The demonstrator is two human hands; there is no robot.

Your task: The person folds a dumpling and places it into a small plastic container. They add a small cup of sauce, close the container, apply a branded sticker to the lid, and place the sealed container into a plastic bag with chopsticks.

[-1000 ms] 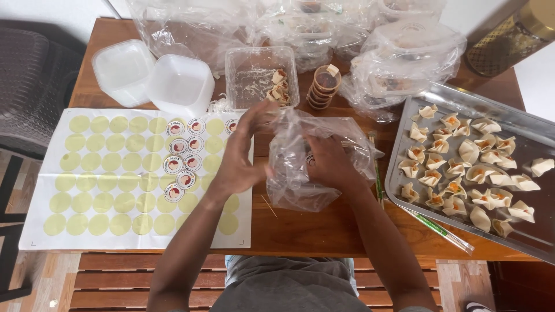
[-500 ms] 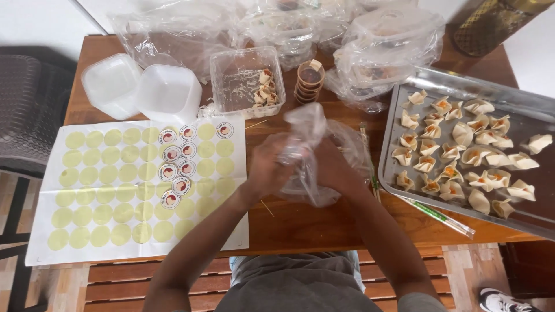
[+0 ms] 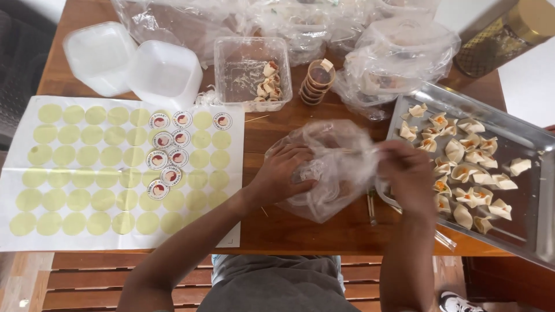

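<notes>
both hands grip a crinkled clear plastic bag at the counter's near middle: left hand clenched on its side, right hand pinching its top. left lies a white sticker sheet with round yellow-green spots; right, a metal tray of folded dumplings.

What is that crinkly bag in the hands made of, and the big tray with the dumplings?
The bag looks like thin clear plastic: it is see-through, wrinkled and glinting where both hands grip it. The tray seems to be metal, maybe steel or aluminium, going by its grey, shiny surface and raised rim. The table under them looks like brown polished wood.
</notes>
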